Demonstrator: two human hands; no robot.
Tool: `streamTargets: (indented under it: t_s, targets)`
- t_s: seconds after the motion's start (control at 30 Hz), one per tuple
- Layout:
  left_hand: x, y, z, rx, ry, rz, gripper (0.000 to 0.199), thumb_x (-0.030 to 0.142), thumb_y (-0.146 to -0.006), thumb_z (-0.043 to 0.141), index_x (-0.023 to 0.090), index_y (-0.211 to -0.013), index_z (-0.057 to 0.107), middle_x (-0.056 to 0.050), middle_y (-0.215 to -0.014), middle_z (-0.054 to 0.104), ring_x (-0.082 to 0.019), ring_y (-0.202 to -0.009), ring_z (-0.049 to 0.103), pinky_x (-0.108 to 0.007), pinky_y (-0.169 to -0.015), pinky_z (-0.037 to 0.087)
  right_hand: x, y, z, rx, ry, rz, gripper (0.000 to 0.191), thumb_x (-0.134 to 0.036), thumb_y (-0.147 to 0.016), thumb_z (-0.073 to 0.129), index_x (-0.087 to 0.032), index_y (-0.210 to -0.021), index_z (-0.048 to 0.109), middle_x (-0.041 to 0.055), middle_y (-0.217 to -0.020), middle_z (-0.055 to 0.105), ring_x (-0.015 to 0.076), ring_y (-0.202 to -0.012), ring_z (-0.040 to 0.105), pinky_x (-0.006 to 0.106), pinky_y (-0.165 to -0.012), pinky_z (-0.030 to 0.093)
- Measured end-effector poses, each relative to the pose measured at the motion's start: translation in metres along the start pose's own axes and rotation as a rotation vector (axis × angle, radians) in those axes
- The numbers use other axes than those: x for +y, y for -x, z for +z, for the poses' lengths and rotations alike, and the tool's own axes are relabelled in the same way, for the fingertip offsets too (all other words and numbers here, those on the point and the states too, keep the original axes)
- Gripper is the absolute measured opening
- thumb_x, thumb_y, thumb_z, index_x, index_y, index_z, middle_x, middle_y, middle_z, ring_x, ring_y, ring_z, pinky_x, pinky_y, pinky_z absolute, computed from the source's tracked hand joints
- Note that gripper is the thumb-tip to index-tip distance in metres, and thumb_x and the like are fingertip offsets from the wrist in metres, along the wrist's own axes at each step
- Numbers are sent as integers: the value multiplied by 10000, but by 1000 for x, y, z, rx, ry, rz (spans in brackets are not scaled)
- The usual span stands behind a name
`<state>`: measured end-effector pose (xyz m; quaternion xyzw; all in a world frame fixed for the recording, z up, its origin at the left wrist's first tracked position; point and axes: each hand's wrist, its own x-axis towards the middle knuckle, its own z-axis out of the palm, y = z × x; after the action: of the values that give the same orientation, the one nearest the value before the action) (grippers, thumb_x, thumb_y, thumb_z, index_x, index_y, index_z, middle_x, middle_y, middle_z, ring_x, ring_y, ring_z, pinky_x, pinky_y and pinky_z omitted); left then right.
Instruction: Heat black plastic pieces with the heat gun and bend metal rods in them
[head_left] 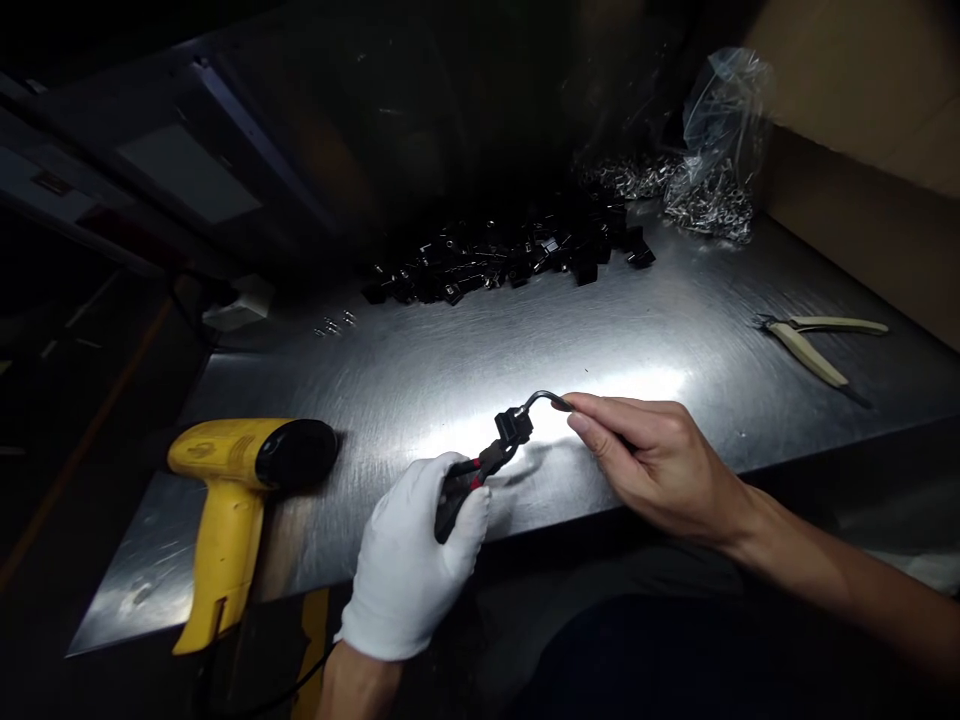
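My left hand (pixel 412 555), in a white glove, is closed around the handles of a pair of pliers (pixel 491 458) with red marks near the jaws. At the jaws sits a small black part (pixel 514 427), apparently gripped by them. My bare right hand (pixel 667 470) pinches a thin, bent dark rod, seemingly a hex key (pixel 541 396), between thumb and fingers. The rod's far end meets a small metal piece on top of the black part. Both hands are above the front of the metal table.
A yellow heat gun (pixel 236 500) lies at the left. Black parts (pixel 510 255) are heaped at the back, beside a clear bag of small metal pieces (pixel 712 190). Cutters with pale handles (pixel 817 345) lie at the right, near cardboard (pixel 862 210). Several loose metal pieces (pixel 335 323) lie on the metal table (pixel 300 385).
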<state>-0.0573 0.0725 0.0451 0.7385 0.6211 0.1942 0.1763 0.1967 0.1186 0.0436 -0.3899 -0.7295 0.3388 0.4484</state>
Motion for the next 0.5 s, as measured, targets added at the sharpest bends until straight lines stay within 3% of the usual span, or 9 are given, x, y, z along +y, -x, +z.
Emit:
streamTargets:
  t_s: [0.27, 0.37, 0.5]
  targets:
    - [6, 5, -21, -187, 100, -35, 202, 413, -985, 516, 260, -1086, 599, 0, -956, 651, -191, -864, 613, -347, -767, 492, -2, -3, -15, -110, -1, -75, 201, -188, -1039, 542, -190, -1071, 740, 39, -835, 713, 191, -728, 674, 294, -587, 568]
    - [6, 6, -25, -216, 101, -50, 227, 423, -981, 518, 250, -1095, 612, -11, -964, 653, -198, -865, 612, -353, -785, 490, -1, -3, -19, -157, 3, -114, 197, -180, -1042, 543, -186, -1101, 730, 43, -873, 718, 170, -675, 643, 292, -554, 530]
    - [7, 7, -24, -210, 128, -37, 225, 414, -983, 515, 249, -1101, 613, -13, -970, 656, -197, -871, 614, -343, -786, 489, -3, -1, -19, -151, -44, -107, 189, -157, -1045, 541, -169, -989, 722, 16, -795, 679, 127, -583, 564, 282, -497, 447]
